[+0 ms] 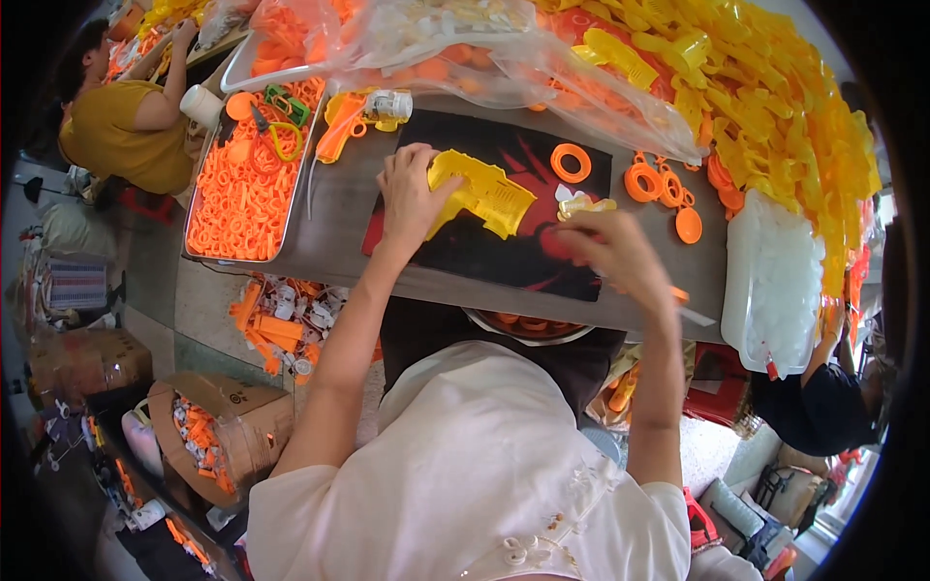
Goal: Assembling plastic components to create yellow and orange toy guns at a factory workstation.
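My left hand (409,189) grips a yellow plastic toy-gun shell (484,198) by its left end, above a black and red mat (465,259). My right hand (622,254) is blurred over the mat's right side, fingers drawn together around a reddish thing (556,242) I cannot make out. Just beyond that hand lie a small clear and yellowish part (593,205) and an orange ring (557,164). More orange ring parts (640,182) rest on the table to the right.
At left stands a tray (228,258) of small orange parts, with yellow-handled pliers (288,145) on top. An orange toy gun piece (339,126) lies beside it. A plastic bag (446,48), yellow shells (775,107) and a white tub (741,290) line the far and right sides.
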### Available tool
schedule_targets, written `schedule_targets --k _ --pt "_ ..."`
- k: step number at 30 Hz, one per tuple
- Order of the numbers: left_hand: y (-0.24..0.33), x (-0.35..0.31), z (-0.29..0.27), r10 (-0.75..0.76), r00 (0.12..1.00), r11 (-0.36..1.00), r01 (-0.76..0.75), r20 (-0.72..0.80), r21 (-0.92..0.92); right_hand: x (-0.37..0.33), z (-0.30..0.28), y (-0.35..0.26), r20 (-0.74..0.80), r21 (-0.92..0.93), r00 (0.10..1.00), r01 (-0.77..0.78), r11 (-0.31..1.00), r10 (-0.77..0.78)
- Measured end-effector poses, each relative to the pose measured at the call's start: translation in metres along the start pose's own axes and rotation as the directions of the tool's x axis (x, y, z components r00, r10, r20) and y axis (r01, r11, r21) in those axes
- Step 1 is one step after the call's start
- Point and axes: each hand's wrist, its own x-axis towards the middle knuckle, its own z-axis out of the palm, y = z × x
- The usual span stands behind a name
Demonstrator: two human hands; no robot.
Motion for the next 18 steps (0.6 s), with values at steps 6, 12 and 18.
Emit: schedule_targets --k 6,12,18 --pt "0.016 -0.025 0.002 -0.276 0.939 0.663 0.341 0.206 -0.666 0.043 0.061 0.016 -0.109 -0.198 0.975 0.168 0.966 -0.191" --pt "0.049 -0.011 -0.029 -0.249 0.918 0.587 0.397 0.309 -0.706 0.049 0.062 0.016 -0.139 -0.163 0.964 0.204 0.965 -0.227" --pt "0.045 -0.01 -0.023 -0.165 0.968 0.74 0.249 0.19 -0.624 0.049 0.062 0.012 -0.151 -0.144 0.961 0.209 0.967 -0.231"
